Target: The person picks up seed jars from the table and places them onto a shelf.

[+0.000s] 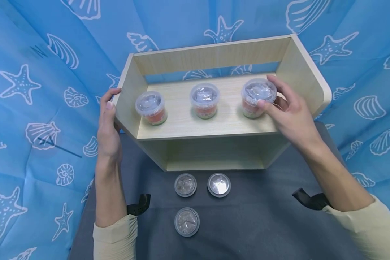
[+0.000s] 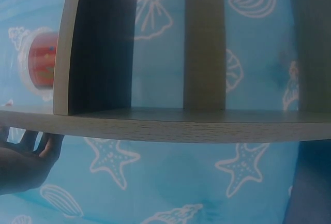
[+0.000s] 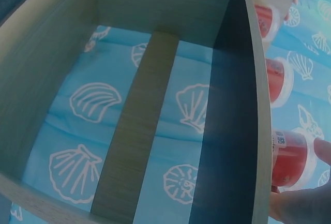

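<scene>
My right hand (image 1: 295, 117) holds a small clear-lidded plastic tub (image 1: 251, 108) at the right end of the wooden shelf's (image 1: 185, 131) upper board, thumb and fingers on opposite sides of its lid. The right wrist view shows red contents and a printed label on this tub (image 3: 289, 157). Two similar tubs stand upright on the same board, a middle tub (image 1: 205, 108) and a left tub (image 1: 154, 112). My left hand (image 1: 109, 135) rests against the shelf's left side panel; its fingertips touch the outer face in the left wrist view.
On the dark tabletop (image 1: 247, 216) before the shelf sit a left lidded tub (image 1: 185, 185), a right one (image 1: 219, 185) and a nearer one (image 1: 186, 222). A blue shell-patterned curtain (image 1: 45, 173) hangs behind and beside the shelf. Black wrist mounts (image 1: 312, 200) jut from both sleeves.
</scene>
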Demonstrator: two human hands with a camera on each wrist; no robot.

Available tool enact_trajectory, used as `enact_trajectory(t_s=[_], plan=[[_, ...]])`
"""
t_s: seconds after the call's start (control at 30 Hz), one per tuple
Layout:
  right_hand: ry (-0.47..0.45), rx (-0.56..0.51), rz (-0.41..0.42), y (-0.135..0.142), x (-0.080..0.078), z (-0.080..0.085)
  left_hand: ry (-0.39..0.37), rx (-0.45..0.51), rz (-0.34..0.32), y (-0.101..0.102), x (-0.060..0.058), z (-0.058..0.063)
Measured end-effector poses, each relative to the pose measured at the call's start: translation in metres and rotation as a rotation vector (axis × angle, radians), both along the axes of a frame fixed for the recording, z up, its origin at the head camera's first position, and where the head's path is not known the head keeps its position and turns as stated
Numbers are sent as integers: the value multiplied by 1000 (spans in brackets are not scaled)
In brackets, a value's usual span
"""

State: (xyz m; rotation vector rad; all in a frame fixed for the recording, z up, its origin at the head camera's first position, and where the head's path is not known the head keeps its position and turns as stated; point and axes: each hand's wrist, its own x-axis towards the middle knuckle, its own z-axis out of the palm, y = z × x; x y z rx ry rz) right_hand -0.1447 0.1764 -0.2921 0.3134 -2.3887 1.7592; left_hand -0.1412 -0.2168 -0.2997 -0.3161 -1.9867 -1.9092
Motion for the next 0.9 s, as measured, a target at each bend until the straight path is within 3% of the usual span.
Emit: enact_trajectory(t_s=[0.9], plan=[[-56, 57, 12, 2, -8, -7, -9, 13, 11, 2, 2, 0]])
